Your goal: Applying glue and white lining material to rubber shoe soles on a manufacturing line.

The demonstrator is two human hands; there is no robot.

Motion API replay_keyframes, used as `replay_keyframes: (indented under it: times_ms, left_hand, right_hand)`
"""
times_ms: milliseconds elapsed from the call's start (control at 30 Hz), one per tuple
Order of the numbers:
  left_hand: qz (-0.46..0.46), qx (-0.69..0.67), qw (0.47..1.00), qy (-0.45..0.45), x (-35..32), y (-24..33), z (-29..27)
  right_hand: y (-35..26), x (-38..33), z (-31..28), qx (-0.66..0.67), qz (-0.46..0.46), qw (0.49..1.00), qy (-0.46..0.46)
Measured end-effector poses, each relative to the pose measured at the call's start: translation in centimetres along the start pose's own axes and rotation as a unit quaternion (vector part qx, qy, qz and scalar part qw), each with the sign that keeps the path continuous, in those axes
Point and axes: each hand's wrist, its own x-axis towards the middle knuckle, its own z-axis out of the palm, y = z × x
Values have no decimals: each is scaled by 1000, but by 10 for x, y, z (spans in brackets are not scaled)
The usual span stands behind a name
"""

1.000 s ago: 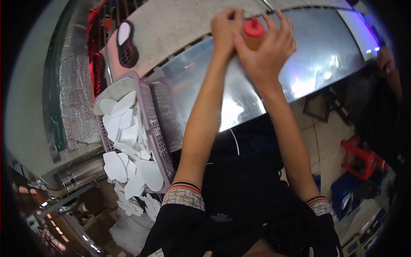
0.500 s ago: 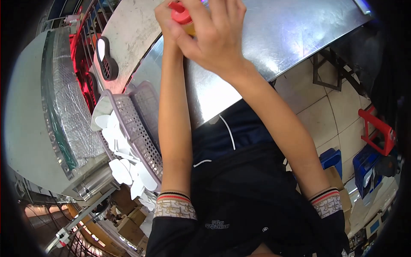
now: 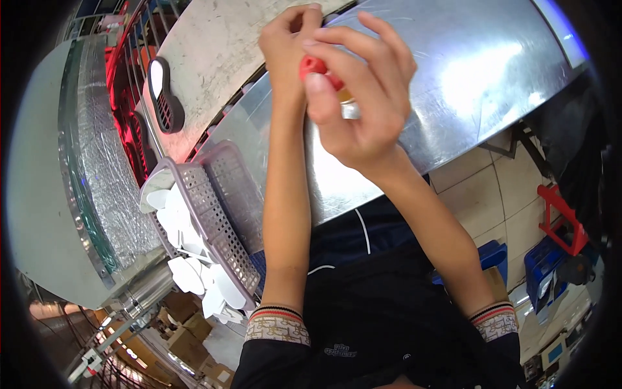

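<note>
A red cap (image 3: 313, 65) sits between the thumb and index finger of my right hand (image 3: 366, 97), above the metal tabletop. The other fingers of that hand are raised and spread. Partly hidden behind the thumb and palm, a small yellowish container (image 3: 345, 97) shows under the cap; whether the two are joined I cannot tell. Just left of the cap is my left hand (image 3: 287, 42), its fingers curled together with the tips turned away. Anything inside those fingers is hidden.
The metal table (image 3: 453, 84) meets a pale conveyor-like surface (image 3: 214, 45), where a dark shoe sole (image 3: 165, 97) lies. Left of my left forearm, a grey perforated basket (image 3: 217, 214) holds several white flat pieces (image 3: 175, 217). A red stool-like frame (image 3: 562, 220) stands at right.
My hands have come nearer and moved right, the right one rising with the red cap and its fingers spreading. The left hand has separated from the cap.
</note>
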Motion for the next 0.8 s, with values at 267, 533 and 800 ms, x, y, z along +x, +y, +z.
replay_keyframes:
  times_ms: [267, 533, 800]
  left_hand:
    - [29, -80, 996, 32, 7, -30, -4]
    - [66, -123, 985, 96, 9, -41, 9]
    - [55, -85, 990, 102, 13, -41, 7]
  right_hand:
    - [11, -1, -3, 48, 27, 997, 46]
    - [5, 3, -8, 191, 114, 964, 144]
    - [16, 5, -5, 51, -20, 997, 48]
